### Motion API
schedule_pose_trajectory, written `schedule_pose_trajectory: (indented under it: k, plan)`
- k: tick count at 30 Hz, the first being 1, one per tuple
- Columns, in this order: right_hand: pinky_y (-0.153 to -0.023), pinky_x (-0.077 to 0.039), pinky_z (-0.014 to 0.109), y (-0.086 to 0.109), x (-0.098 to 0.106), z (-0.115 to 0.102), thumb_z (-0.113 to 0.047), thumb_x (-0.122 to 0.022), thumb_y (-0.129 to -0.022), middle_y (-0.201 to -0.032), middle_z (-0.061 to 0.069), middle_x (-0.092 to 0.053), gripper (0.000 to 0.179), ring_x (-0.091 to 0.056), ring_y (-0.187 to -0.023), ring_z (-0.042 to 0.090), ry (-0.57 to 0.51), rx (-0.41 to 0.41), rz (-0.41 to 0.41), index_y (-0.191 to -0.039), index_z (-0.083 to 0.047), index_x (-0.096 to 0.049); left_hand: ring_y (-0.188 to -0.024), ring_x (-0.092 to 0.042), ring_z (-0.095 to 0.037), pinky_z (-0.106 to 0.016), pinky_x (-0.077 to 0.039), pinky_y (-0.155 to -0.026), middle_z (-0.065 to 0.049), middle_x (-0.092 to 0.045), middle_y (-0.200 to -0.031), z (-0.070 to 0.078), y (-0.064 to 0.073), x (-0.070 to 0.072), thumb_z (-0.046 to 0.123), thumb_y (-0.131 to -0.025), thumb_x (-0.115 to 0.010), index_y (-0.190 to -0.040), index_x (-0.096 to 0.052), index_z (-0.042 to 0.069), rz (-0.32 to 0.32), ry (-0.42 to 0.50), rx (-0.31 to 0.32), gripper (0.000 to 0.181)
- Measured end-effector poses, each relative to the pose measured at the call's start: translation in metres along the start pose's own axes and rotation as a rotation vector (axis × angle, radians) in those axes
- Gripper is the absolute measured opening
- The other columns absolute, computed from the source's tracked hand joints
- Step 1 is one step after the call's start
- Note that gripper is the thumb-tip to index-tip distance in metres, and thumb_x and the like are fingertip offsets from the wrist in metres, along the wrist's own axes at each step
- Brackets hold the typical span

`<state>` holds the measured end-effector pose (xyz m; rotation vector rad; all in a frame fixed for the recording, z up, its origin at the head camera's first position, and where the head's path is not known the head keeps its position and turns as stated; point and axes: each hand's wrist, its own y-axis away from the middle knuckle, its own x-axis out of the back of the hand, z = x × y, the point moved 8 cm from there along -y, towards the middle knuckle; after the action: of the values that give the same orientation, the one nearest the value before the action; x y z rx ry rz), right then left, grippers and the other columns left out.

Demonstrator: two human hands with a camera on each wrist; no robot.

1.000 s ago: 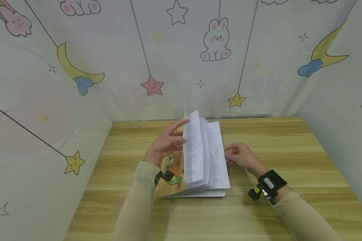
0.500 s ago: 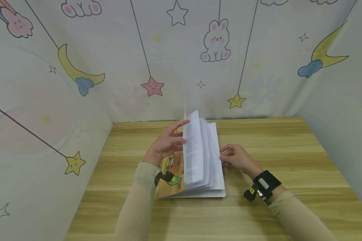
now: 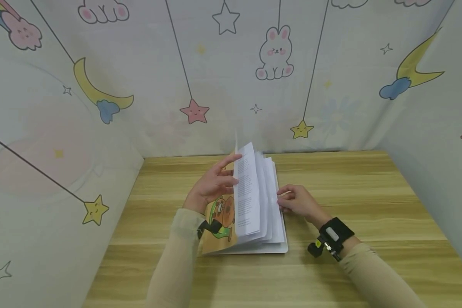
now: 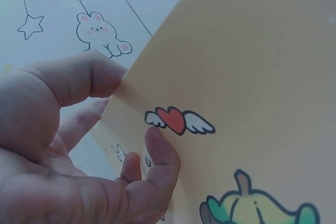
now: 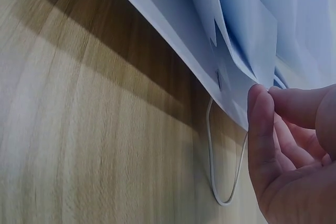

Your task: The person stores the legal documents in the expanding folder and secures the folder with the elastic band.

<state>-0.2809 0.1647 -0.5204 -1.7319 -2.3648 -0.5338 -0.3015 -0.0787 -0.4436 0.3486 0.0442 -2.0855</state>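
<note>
A folder with an orange cartoon cover [image 3: 224, 218] stands partly open on the table, its front raised. Printed pages [image 3: 247, 192] and several pocket leaves fan out inside it. My left hand [image 3: 211, 184] holds the raised front by its edge; in the left wrist view its fingers lie along the cover near a winged red heart [image 4: 172, 120]. Between thumb and index finger, my right hand [image 3: 299, 200] pinches the right edge of a white sheet [image 3: 276, 220] lying mostly within the folder. A thin cord loop [image 5: 210, 156] hangs from the folder's edge in the right wrist view.
The wood-grain table [image 3: 331, 265] extends on both sides of the folder. Behind it hangs a pale cloth wall [image 3: 223, 77] with cartoon stars, moons and a rabbit. More cloth closes in the left and right sides.
My right hand has moved left with the sheet, which has slid further into the folder; the folder's right edge now shows beyond it. My left hand has stayed in place.
</note>
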Motion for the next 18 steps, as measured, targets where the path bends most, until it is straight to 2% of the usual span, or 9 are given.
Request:
schedule_pose_trajectory:
  k: [6, 10, 18]
  plan:
    - [-0.075, -0.062, 0.034, -0.0031, -0.0015, 0.0046, -0.008, -0.065, -0.103, -0.094, 0.011, -0.076, 0.029, -0.07, -0.08, 0.015, -0.015, -0.058, -0.003, -0.127, 0.007, -0.063, -0.127, -0.046, -0.044, -0.044, -0.054, -0.089, -0.03, -0.036, -0.156, 0.0003, 0.0004, 0.0, -0.011, -0.096, -0.056, -0.161, -0.042, 0.026, -0.001, 0.005, -0.002, 0.076]
    - [-0.08, -0.062, 0.038, -0.0032, -0.0037, 0.0038, -0.015, -0.063, -0.105, -0.1, 0.013, -0.076, 0.033, -0.072, -0.084, 0.017, -0.014, -0.102, -0.003, -0.131, 0.005, -0.063, -0.127, -0.046, -0.043, -0.044, -0.053, -0.089, -0.031, -0.035, -0.156, 0.0003, 0.0, 0.0, -0.012, -0.096, -0.055, -0.164, -0.036, 0.022, -0.007, -0.002, -0.003, 0.078]
    - [-0.079, -0.061, 0.033, -0.0056, -0.0102, 0.0019, -0.017, -0.063, -0.105, -0.115, 0.019, -0.073, 0.04, -0.071, -0.091, 0.018, -0.005, -0.135, -0.008, -0.137, 0.007, -0.06, -0.127, -0.047, -0.043, -0.044, -0.053, -0.089, -0.03, -0.036, -0.156, -0.0003, 0.0001, -0.0004, -0.012, -0.096, -0.055, -0.164, -0.035, 0.02, 0.005, -0.005, 0.002, 0.078]
